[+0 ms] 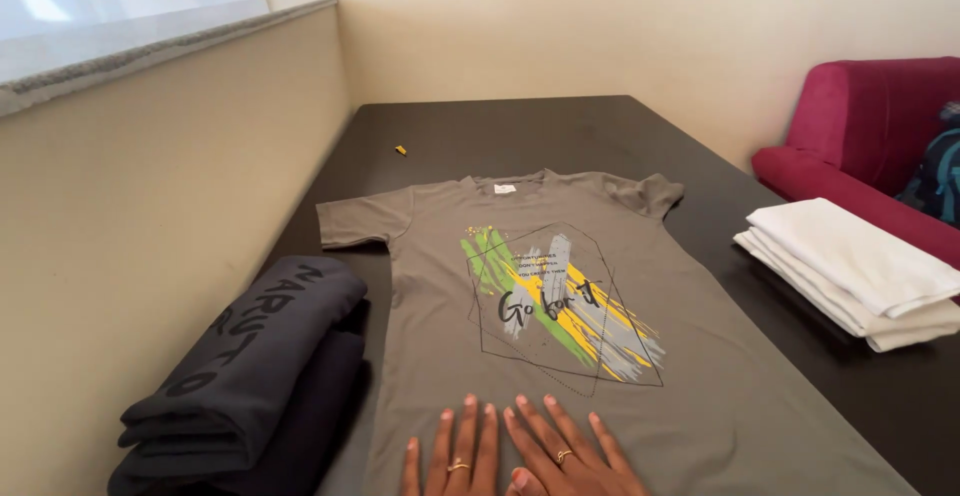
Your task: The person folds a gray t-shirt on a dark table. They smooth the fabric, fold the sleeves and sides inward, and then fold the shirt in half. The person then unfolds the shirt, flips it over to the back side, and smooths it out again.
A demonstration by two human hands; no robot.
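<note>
A grey t-shirt [560,356] lies spread flat, front up, on a dark table [520,126]. Its chest carries a green, yellow and grey brush-stroke print inside thin black lines. My left hand [452,454] and my right hand [565,451] rest palm down side by side on the shirt's lower part, near the bottom edge of the view. Their fingers are stretched out and slightly spread. Each hand wears a ring. Neither hand grips anything.
A stack of folded dark grey clothes [250,376] sits at the left of the shirt. Folded white cloths [850,266] lie at the table's right edge. A small yellow object [400,149] lies further back. A beige wall runs along the left; a red sofa [870,126] stands right.
</note>
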